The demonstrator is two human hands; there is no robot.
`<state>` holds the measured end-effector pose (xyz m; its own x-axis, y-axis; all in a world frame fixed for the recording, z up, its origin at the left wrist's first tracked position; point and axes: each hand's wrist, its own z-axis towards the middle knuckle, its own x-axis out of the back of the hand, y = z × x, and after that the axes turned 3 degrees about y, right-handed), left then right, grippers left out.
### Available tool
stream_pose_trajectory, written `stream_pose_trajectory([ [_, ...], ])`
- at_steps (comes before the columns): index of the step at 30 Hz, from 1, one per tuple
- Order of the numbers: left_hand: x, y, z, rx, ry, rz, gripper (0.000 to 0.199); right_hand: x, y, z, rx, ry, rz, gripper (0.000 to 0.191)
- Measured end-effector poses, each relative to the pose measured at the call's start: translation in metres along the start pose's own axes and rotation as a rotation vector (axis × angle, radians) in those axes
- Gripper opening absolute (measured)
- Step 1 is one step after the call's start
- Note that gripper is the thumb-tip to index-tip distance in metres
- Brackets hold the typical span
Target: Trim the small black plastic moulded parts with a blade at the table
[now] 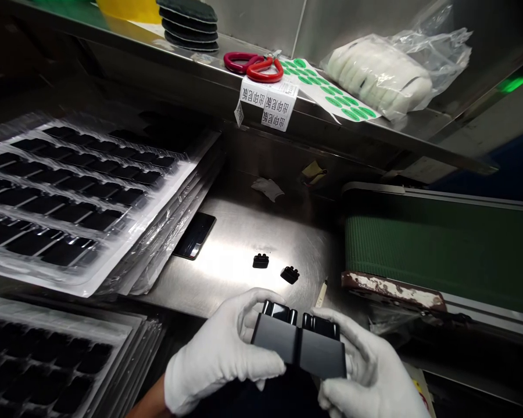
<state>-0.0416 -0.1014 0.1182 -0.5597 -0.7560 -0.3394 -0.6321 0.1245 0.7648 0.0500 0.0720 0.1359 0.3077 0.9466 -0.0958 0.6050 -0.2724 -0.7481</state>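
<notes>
Two black box-shaped plastic parts are held side by side, meeting at the middle or nearly so. My left hand (222, 351), in a white glove, is closed on the left black plastic part (275, 335), thumb across its near face. Gloved in white too, my right hand (368, 368) grips the right black plastic part (322, 353) at its outer side. Glossy rounded ridges stand along the far edge of both parts. Beyond my hands, two small black pieces with knobs, one (260, 261) left and one (290, 274) right, lie on the metal table (230, 232).
Stacked clear trays (91, 278) of black parts stand at left, beside a phone (195, 235). A green conveyor belt (440, 255) runs at right, near a pale marker-like stick (321, 293). The shelf above carries red-handled scissors (265, 69), green stickers (331, 93) and a bagged white bundle (379, 72).
</notes>
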Motion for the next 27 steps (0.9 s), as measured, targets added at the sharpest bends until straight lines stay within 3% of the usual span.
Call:
stream_pose_trajectory([
  [12, 0.005, -0.006, 0.002, -0.020, 0.030, -0.001, 0.064, 0.001, -0.004, 0.000, -0.012, -0.030, -0.085, 0.086],
  [19, 0.007, -0.009, 0.002, -0.062, 0.010, 0.050, 0.056, 0.004, 0.000, 0.003, 0.001, -0.074, -0.058, 0.085],
  [27, 0.008, -0.012, 0.000, -0.084, 0.023, 0.077, 0.062, 0.005, 0.002, 0.003, 0.010, -0.054, -0.035, 0.083],
])
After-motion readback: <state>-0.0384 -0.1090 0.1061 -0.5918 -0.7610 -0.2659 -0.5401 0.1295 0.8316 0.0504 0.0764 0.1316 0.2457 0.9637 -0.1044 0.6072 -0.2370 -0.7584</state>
